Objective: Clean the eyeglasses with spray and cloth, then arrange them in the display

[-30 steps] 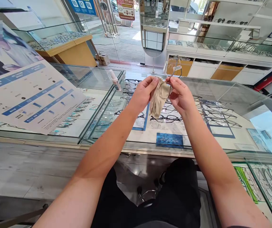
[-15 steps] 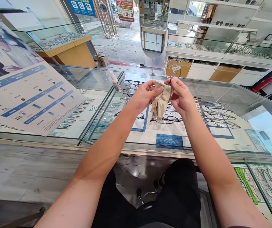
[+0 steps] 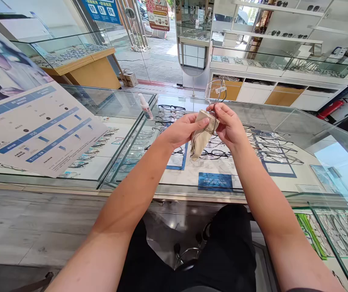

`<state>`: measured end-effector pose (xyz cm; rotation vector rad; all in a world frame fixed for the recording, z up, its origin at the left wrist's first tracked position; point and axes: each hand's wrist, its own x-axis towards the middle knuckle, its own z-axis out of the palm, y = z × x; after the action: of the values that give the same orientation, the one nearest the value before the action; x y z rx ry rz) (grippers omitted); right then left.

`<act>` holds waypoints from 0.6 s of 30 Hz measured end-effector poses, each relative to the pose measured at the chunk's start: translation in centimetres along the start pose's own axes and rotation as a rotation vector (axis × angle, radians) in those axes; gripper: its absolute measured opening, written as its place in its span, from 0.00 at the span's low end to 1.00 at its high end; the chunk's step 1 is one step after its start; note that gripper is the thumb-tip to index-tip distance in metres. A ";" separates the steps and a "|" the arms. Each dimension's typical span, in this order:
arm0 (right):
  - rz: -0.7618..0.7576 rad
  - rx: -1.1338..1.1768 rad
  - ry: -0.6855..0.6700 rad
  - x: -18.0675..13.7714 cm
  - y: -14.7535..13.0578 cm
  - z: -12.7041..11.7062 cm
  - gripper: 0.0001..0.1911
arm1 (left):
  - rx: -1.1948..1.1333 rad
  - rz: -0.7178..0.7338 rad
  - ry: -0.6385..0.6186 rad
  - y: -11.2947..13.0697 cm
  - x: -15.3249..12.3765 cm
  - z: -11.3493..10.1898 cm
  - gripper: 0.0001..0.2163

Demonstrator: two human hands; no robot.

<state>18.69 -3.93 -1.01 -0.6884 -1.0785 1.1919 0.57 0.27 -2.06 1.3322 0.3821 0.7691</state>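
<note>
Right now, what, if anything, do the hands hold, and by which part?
Left hand: the cloth, by its upper part. Right hand: the glasses, by the frame, beside the cloth; exact spot hidden.

Plain beige is shown by the cloth [image 3: 200, 142]. The leaflet [image 3: 50, 138] is banded in blue on white, the small card [image 3: 215, 182] is coloured blue, the extinguisher [image 3: 332, 109] red.

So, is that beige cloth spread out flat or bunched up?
Bunched up: the cloth is gathered at the left hand's fingers, its lower end hanging in folds.
</note>
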 end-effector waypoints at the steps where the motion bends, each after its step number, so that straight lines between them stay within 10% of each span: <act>1: 0.000 -0.008 0.002 0.1 0.1 -0.2 0.21 | -0.009 0.004 0.002 0.0 0.0 0.1 0.26; 18: 0.016 0.063 0.006 0.5 1.0 -0.5 0.23 | -0.027 0.053 0.061 0.1 -0.3 1.9 0.26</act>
<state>18.80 -3.10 -1.93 -0.6526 -1.0275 1.2321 1.59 -1.28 -1.60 1.2998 0.3847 0.8574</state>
